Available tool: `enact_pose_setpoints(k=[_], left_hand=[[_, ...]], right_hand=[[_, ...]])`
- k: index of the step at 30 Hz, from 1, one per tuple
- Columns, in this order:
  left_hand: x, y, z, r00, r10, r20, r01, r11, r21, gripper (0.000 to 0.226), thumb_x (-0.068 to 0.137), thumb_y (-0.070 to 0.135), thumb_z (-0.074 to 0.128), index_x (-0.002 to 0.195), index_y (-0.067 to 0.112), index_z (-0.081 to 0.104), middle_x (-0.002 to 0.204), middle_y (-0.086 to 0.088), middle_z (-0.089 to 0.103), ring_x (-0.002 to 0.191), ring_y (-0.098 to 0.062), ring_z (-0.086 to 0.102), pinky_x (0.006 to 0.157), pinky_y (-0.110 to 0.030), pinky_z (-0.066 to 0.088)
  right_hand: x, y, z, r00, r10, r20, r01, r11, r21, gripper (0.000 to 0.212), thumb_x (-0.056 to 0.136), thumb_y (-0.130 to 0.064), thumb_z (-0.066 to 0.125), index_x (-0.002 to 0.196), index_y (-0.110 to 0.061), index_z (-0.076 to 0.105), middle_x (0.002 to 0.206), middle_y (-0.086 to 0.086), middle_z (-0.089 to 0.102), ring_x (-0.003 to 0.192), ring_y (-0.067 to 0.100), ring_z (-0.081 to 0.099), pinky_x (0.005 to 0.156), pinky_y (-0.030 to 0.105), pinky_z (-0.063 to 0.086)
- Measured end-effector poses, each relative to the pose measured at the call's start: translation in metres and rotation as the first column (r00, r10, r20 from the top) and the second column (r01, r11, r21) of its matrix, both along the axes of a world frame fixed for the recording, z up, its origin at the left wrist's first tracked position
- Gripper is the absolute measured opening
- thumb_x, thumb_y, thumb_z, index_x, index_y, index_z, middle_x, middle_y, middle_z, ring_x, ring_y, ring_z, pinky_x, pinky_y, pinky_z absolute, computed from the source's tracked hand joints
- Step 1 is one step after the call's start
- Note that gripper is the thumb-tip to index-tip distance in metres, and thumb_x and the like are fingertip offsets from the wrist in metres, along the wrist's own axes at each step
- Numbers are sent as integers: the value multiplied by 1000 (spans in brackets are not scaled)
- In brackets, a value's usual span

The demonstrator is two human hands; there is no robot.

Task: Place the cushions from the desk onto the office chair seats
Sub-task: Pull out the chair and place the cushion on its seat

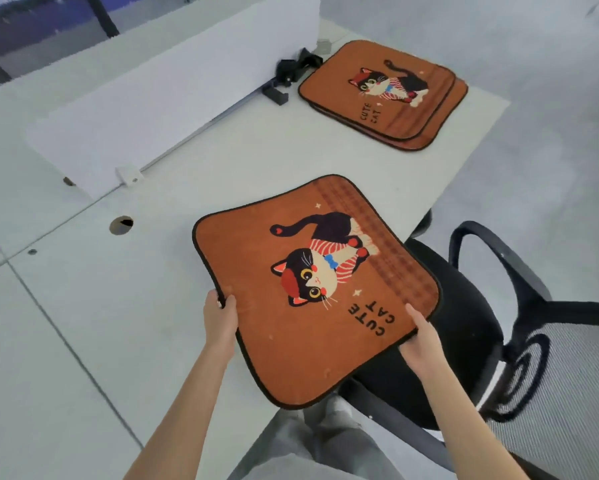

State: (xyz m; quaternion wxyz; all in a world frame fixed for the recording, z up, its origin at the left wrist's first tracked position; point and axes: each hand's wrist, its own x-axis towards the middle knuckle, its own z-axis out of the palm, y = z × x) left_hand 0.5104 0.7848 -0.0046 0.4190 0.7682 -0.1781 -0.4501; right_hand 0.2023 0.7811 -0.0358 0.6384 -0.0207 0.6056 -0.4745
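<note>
I hold an orange cushion [312,289] with a cartoon cat and the words CUTE CAT, lifted over the desk's front edge. My left hand [220,318] grips its left corner, thumb on top. My right hand [419,341] grips its near right edge. A stack of matching orange cushions [384,95] lies on the white desk [152,271] at the far right. Under the held cushion's right side stands a black office chair, its seat [460,306] partly hidden by the cushion.
A white divider panel [152,84] runs along the desk's back, with a black clamp [291,74] at its base near the stack. A round cable hole [121,225] is in the desk. The chair's armrest [492,251] and mesh back [561,393] are at right.
</note>
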Motion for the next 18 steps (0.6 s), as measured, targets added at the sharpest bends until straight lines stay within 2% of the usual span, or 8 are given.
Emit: enact_pose_setpoints(k=[3, 5, 7, 9, 12, 14, 16, 18], left_hand=[[-53, -12, 3, 986, -159, 44, 159, 987, -10, 14, 93, 11, 38, 103, 11, 48, 102, -10, 57, 85, -21, 55, 80, -36, 49], [-90, -15, 8, 963, -260, 74, 264, 963, -49, 14, 91, 8, 40, 100, 13, 49, 99, -8, 58, 88, -24, 56, 83, -39, 49], [-125, -15, 13, 938, -341, 64, 345, 934, -90, 16, 88, 7, 44, 100, 15, 50, 92, -3, 59, 87, -22, 58, 81, -35, 50], [-158, -16, 17, 924, -381, -30, 375, 919, -120, 27, 85, 0, 47, 105, 18, 48, 91, 3, 58, 86, -14, 58, 76, -29, 48], [-204, -19, 13, 908, -403, -116, 396, 915, -78, 51, 75, -7, 53, 114, 20, 38, 96, 4, 53, 88, -13, 53, 76, -28, 46], [-233, -21, 4, 898, -414, -147, 413, 910, -40, 63, 59, -3, 53, 118, 16, 39, 98, -2, 53, 88, -18, 51, 78, -32, 45], [-262, -21, -6, 883, -429, -191, 441, 898, 18, 57, 56, -4, 50, 112, 8, 47, 89, -6, 55, 82, -22, 52, 71, -30, 44], [-291, -22, -15, 846, -495, -198, 508, 861, 20, 40, 74, -7, 49, 110, 11, 50, 88, -3, 58, 80, -19, 56, 66, -28, 44]], right_hand=[[-13, 21, -3, 993, -57, -107, 62, 997, 39, 34, 92, -8, 49, 125, -9, 47, 125, 11, 58, 115, 31, 54, 100, 50, 42], [-30, 25, 1, 946, -88, -310, 105, 994, 36, 30, 94, -9, 46, 124, -11, 48, 127, 10, 56, 115, 29, 52, 103, 48, 41], [-56, 27, 12, 831, -34, -556, 70, 997, 43, 30, 95, -11, 43, 124, -12, 50, 123, 8, 57, 112, 25, 53, 99, 42, 43], [-89, 31, 23, 719, 10, -695, 29, 999, 44, 31, 96, -12, 41, 126, -13, 50, 116, 5, 58, 107, 22, 53, 93, 36, 42], [-140, 36, 24, 650, 24, -760, 22, 998, 51, 33, 96, -9, 40, 127, -12, 49, 117, 6, 58, 107, 22, 53, 92, 35, 41], [-168, 38, 16, 618, 41, -785, 34, 996, 79, 33, 96, -7, 39, 127, -12, 50, 119, 8, 59, 112, 26, 54, 95, 39, 42], [-187, 39, 4, 592, 83, -802, 33, 991, 127, 35, 95, -5, 38, 127, -12, 50, 119, 10, 60, 113, 30, 54, 96, 43, 43], [-201, 37, -10, 559, 120, -821, 25, 987, 162, 40, 94, -2, 37, 131, -13, 48, 119, 11, 61, 112, 30, 55, 96, 43, 45]])
